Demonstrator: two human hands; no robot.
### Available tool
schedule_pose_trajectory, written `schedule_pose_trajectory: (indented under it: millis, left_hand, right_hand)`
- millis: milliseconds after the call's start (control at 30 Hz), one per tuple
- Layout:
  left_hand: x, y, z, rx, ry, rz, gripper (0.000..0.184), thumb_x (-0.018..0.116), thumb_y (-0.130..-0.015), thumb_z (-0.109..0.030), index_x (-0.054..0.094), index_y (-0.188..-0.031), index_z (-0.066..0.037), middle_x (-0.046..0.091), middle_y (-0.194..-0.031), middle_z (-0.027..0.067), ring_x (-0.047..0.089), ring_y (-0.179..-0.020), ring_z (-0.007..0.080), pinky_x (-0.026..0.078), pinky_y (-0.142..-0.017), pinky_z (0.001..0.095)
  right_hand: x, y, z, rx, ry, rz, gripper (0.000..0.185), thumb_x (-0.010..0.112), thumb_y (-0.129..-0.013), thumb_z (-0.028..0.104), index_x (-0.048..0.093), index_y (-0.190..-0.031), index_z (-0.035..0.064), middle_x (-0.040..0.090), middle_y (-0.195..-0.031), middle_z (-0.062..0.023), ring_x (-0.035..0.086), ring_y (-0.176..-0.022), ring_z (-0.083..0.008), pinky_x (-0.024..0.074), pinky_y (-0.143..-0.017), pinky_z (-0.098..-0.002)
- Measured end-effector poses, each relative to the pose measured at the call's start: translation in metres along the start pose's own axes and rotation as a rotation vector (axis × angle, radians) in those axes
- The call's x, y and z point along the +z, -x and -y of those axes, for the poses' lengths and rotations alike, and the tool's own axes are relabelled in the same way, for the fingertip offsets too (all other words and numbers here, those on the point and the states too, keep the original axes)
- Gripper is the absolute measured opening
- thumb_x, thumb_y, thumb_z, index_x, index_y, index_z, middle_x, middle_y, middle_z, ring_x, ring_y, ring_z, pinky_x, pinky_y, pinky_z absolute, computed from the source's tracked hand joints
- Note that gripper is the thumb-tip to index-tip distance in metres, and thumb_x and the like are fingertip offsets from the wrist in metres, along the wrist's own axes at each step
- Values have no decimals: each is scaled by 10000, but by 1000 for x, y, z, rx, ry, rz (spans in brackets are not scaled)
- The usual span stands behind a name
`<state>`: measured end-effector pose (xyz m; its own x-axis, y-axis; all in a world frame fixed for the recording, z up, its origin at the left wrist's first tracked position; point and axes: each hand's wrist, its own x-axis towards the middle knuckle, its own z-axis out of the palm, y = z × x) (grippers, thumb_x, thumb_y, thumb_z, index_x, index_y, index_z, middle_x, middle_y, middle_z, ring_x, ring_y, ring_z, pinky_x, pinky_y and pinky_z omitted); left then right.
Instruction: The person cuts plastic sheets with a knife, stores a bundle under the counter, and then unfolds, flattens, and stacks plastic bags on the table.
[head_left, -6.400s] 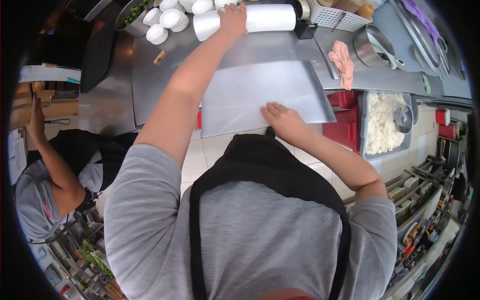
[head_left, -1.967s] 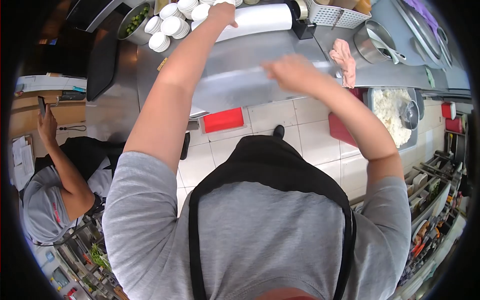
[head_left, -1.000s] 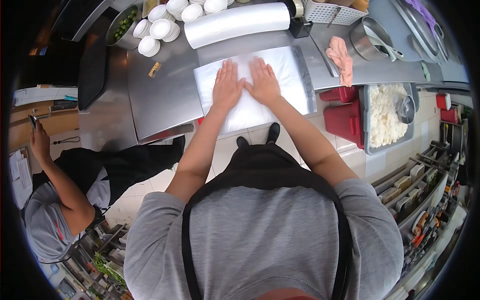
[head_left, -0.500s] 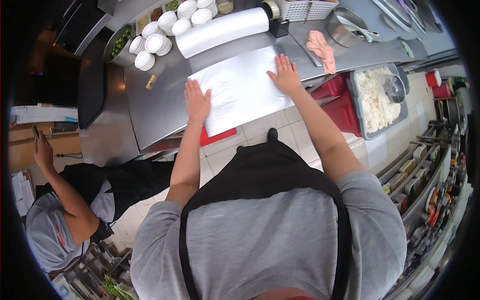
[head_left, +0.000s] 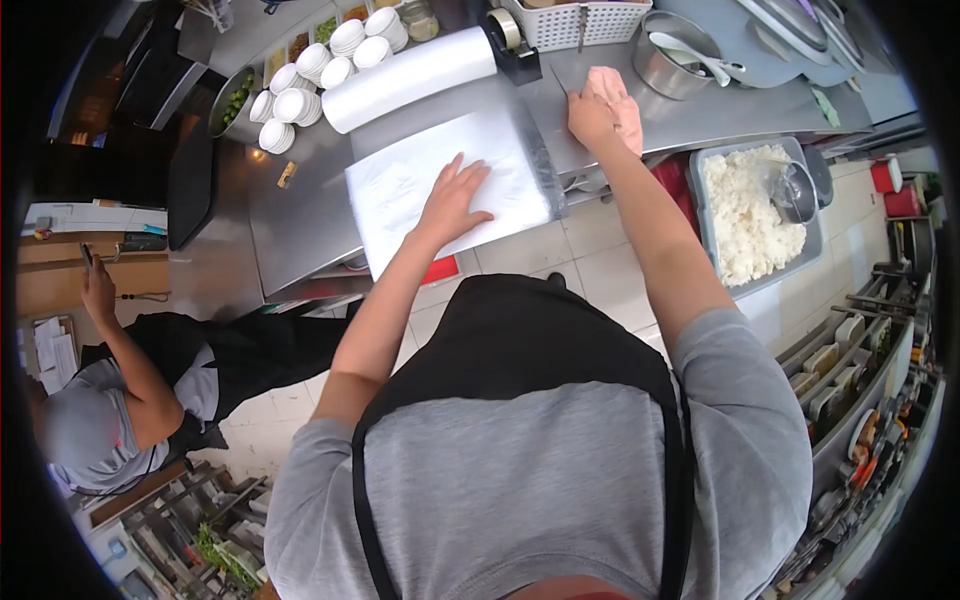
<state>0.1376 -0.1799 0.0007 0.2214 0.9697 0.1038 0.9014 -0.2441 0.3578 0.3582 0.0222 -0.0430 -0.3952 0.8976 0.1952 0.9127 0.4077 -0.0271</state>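
Observation:
My left hand (head_left: 455, 205) lies with fingers spread on a glossy white sheet (head_left: 395, 190). This sheet hangs over the counter's front edge, and clear wrinkled film shows along its right side. Over on the right, my right hand (head_left: 593, 120) is closed on a pink cloth (head_left: 628, 115) lying on the steel counter. The fingertips are partly hidden by the cloth. Just behind the sheet rests a big roll of clear plastic film (head_left: 410, 82).
A tape dispenser (head_left: 515, 50) and white basket (head_left: 580, 25) stand behind. Stacked white bowls (head_left: 290, 105) are left; a steel pot (head_left: 675, 75) is right. A grey tub (head_left: 705, 215) of rice is below the counter's right end. Another person (head_left: 150, 390) holds a phone at left.
My right hand has left the sheet and taken hold of the pink cloth. My left hand has slid from the sheet's left edge toward its middle. The view has shifted slightly.

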Motion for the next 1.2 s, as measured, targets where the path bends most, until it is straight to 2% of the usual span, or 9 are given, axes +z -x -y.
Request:
schedule_pose_trajectory:
  millis: [133, 233, 300, 400, 600, 800, 1100, 1167, 1200]
  left_hand:
    - [9, -44, -13, 75, -57, 276, 715, 746, -614, -213, 441, -1245, -73, 402, -1329, 85, 259, -1284, 326, 253, -1046, 403]
    - [17, -67, -19, 104, -85, 367, 686, 737, -601, -150, 455, -1224, -87, 404, -1323, 78, 271, -1275, 320, 273, -1036, 399]
    - [22, -78, -23, 231, -144, 394, 675, 737, -592, -120, 461, -1207, -94, 378, -1339, 69, 260, -1280, 310, 287, -1028, 400]
    - [29, -93, -27, 303, -177, 414, 650, 733, -574, -88, 476, -1171, -95, 414, -1271, 55, 304, -1238, 290, 291, -1019, 389]
    - [28, -115, -35, 329, -157, 580, 567, 730, -553, -59, 508, -1074, -93, 472, -1097, 40, 395, -1102, 256, 317, -973, 373]
    - [31, -122, -32, 362, -148, 611, 420, 739, -562, -67, 507, -911, -87, 456, -973, 35, 409, -1001, 230, 341, -872, 351]
    - [30, -126, -16, 345, -67, 624, 390, 704, -653, -134, 536, -1004, -114, 471, -1106, 25, 397, -1097, 223, 326, -904, 383]
    - [39, -126, -4, 317, -52, 230, 406, 649, -737, -215, 526, -1115, -134, 443, -1236, 34, 373, -1161, 242, 326, -928, 397]
    - [38, -131, 2, 275, -91, 221, 518, 581, -792, -379, 449, -1251, -179, 347, -1363, 60, 285, -1259, 290, 282, -986, 449]
  right_hand:
    - [35, -9, -28, 56, -182, 79, 376, 521, -766, 131, 526, -1133, 48, 593, -931, -167, 596, -883, -322, 484, -732, -457]
    - [23, 1, -55, -164, -108, 88, 384, 503, -789, 99, 510, -1172, 67, 600, -837, -115, 614, -717, -240, 501, -588, -383]
    - [4, 36, -70, 82, -1016, 145, 344, 495, -826, 161, 545, -1162, 101, 620, -814, -90, 590, -744, -182, 478, -606, -331]
    - [-31, 95, -83, 227, -1251, 509, 371, 504, -841, 127, 518, -1211, 146, 597, -762, -45, 562, -673, -108, 458, -541, -273]
    - [-59, 162, -78, 286, -1341, 739, 322, 478, -858, 35, 537, -1165, 112, 555, -705, -24, 523, -640, -74, 456, -514, -245]
    - [-32, 175, -81, 228, -1397, 723, 299, 496, -857, 49, 550, -1144, 113, 554, -681, -26, 513, -611, -75, 456, -513, -236]
    - [-4, 142, -82, 42, -1312, 844, 332, 468, -851, 2, 556, -1156, 101, 558, -678, -22, 504, -597, -64, 436, -503, -216]
    - [-4, 131, -82, 35, -1319, 864, 289, 476, -848, 20, 567, -1113, 89, 568, -661, -25, 495, -547, -68, 413, -476, -217]
    - [-7, 125, -80, 1, -1296, 889, 245, 488, -846, 41, 573, -1073, 80, 574, -654, -25, 489, -527, -71, 399, -466, -217]
